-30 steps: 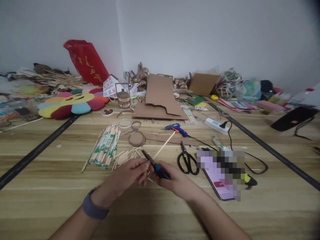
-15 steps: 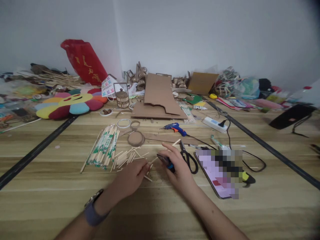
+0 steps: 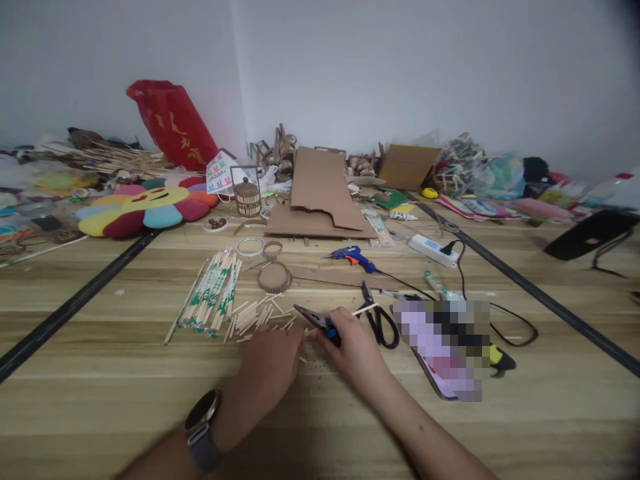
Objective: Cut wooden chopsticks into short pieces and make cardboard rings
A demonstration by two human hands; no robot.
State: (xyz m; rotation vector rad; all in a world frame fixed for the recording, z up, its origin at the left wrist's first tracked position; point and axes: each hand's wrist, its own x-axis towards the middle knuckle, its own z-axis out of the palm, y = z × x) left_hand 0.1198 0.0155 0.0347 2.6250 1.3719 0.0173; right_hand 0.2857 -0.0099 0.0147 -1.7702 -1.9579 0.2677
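Note:
My right hand (image 3: 353, 343) is closed round the blue handles of pliers (image 3: 313, 316), whose dark jaws point up and left. A thin wooden stick (image 3: 365, 309) sticks out to the right beyond that hand. Close beside it, my left hand (image 3: 275, 360) is closed with its back to the camera; whatever its fingertips pinch is too hidden to name. Short cut sticks (image 3: 247, 317) lie scattered just beyond my left hand. Packs of wrapped chopsticks (image 3: 210, 290) lie to their left. A round cardboard base with a rim (image 3: 275, 277) stands behind the pieces.
Black scissors (image 3: 383, 323) and a phone (image 3: 435, 353) lie to the right. Farther back are a blue glue gun (image 3: 353, 256), a power strip (image 3: 433, 251) and cardboard sheets (image 3: 320, 187). A flower cushion (image 3: 155, 207) lies at the back left.
My left hand has turned over, its back now facing up. The pliers have swung to point left, and the stick has shifted right with my right hand. The view has moved slightly.

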